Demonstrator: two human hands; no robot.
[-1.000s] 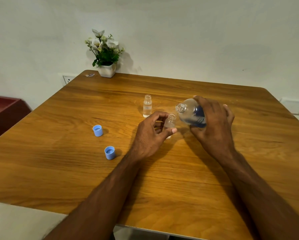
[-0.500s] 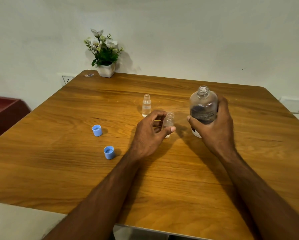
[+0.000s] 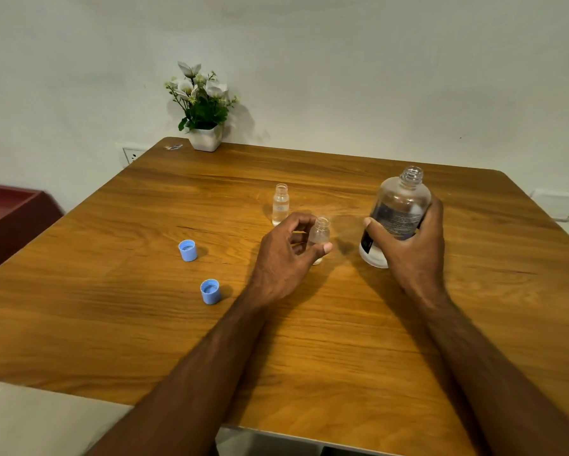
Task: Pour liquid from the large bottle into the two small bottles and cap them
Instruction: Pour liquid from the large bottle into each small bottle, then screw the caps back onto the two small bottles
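Observation:
My right hand (image 3: 415, 248) grips the large clear bottle (image 3: 396, 209), uncapped and leaning slightly right, its base near the table. My left hand (image 3: 286, 258) holds a small clear bottle (image 3: 319, 233) between thumb and fingers; it stands upright and open on the table. A second small bottle (image 3: 280, 204) stands open just behind my left hand, holding clear liquid. Two blue caps lie to the left, open side up: one cap (image 3: 188, 250) farther back, the other cap (image 3: 210, 291) nearer to me.
The wooden table (image 3: 145, 324) fills most of the view. A white pot of flowers (image 3: 204, 126) stands at its back left corner next to a small scrap (image 3: 174, 146). A dark red cabinet (image 3: 10, 218) sits left of the table.
My right hand has tipped the large bottle back from its pouring tilt over the small bottle to nearly upright and carried it to the right. My left hand stays on the small bottle.

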